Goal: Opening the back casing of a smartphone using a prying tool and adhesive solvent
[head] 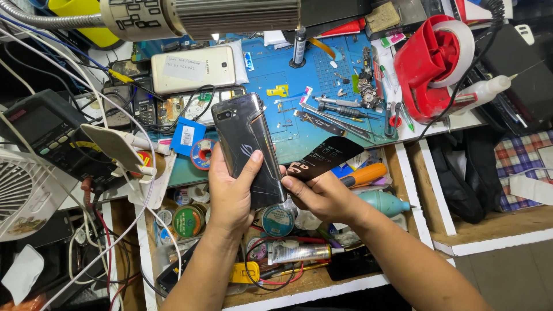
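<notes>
At frame centre the left hand (230, 193) holds a phone (247, 148) upright, just left of the right hand (325, 196) gripping a flexible card (325, 158). Behind them lies a work mat (322, 80); a tape dispenser (432, 66) sits upper right, a fan (23, 196) lower left, an open drawer (288, 282) below.

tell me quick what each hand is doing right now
Left hand: closed around the dark glossy phone, back side up.
Right hand: pinching a thin black flexible card against the phone's edge.
</notes>
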